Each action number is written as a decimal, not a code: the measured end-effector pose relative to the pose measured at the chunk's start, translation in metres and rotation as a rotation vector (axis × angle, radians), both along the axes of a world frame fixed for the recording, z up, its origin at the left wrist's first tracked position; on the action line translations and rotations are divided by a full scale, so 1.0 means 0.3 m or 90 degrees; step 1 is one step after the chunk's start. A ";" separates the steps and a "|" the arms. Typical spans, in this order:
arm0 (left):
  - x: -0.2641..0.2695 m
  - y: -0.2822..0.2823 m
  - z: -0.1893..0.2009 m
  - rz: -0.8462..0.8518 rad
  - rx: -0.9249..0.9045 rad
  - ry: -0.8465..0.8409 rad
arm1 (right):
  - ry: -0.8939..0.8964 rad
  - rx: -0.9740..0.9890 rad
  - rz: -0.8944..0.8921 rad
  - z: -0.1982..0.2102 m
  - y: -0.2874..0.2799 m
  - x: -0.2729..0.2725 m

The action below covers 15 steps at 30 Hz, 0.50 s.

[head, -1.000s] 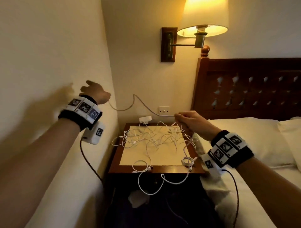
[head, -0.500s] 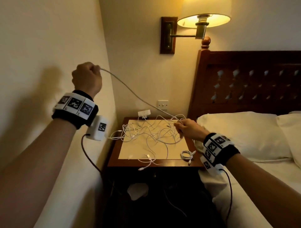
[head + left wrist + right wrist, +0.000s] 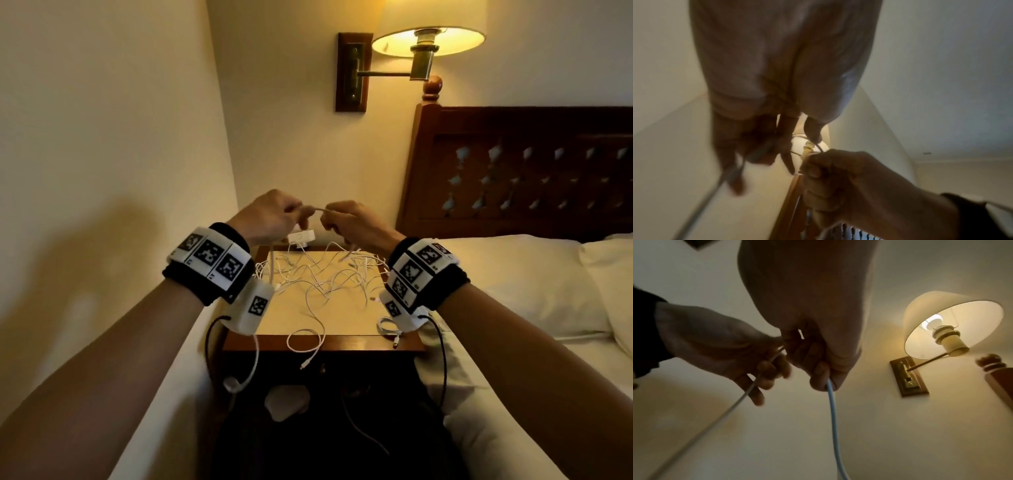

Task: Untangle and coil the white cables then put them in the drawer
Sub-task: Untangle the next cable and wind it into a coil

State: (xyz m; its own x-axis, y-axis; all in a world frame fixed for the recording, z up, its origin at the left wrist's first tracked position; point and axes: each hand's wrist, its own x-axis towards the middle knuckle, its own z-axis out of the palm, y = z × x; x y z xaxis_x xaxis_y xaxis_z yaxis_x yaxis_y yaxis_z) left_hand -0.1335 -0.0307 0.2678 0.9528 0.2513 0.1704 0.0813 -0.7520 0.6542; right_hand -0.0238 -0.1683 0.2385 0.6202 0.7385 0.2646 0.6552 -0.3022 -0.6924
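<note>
One white cable [image 3: 317, 209] is held up above the bench [image 3: 322, 344] by both hands, close together; the left hand [image 3: 265, 219] is curled with its fingers [image 3: 764, 369] pinched on one stretch, and the right hand [image 3: 349, 222] is closed with its fingers [image 3: 818, 378] clamped on the next stretch, so that only a short span is left between them; from each hand a length is seen to hang down toward the bench, the one from the left hand dropping almost straight; the rest of the white cables [image 3: 325, 281] lie in a loose tangle across the pale mat [image 3: 274, 322] on the bench top, with one loop [image 3: 306, 341] and its plug hanging over the front edge, and a small coiled cable [image 3: 387, 325] set near the right front corner, just beside the bed [image 3: 513, 291]; a small white box [image 3: 301, 237] stands at the back of the bench under the hands; the step in hand is judged to be the coiling of a single cable drawn out of the tangle, with most of the untangling not yet done; the next move would call for a loop to be laid by one hand into the other while the hanging length is kept from dragging the tangle along; the drawer cannot be made out in the dark front below the bench top, and whether it is open cannot be told.
</note>
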 end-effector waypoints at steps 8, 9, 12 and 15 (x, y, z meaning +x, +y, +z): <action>-0.043 0.244 0.032 0.358 0.109 -0.214 | 0.082 -0.021 -0.055 -0.277 -0.133 0.089; -0.046 0.248 0.032 0.375 0.149 -0.155 | 0.074 0.000 -0.065 -0.272 -0.139 0.094; -0.039 0.166 0.041 0.278 0.187 -0.147 | 0.051 0.052 -0.044 -0.162 -0.120 0.073; -0.010 0.017 0.037 -0.009 0.106 -0.151 | 0.017 0.047 0.021 -0.004 -0.073 0.031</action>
State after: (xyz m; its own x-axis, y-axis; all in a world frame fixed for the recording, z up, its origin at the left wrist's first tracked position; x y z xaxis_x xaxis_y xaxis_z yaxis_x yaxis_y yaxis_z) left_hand -0.1365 -0.0256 0.2790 0.8849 0.1880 0.4261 -0.0703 -0.8505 0.5212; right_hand -0.0146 -0.1903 0.2372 0.6037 0.7376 0.3026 0.6446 -0.2283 -0.7296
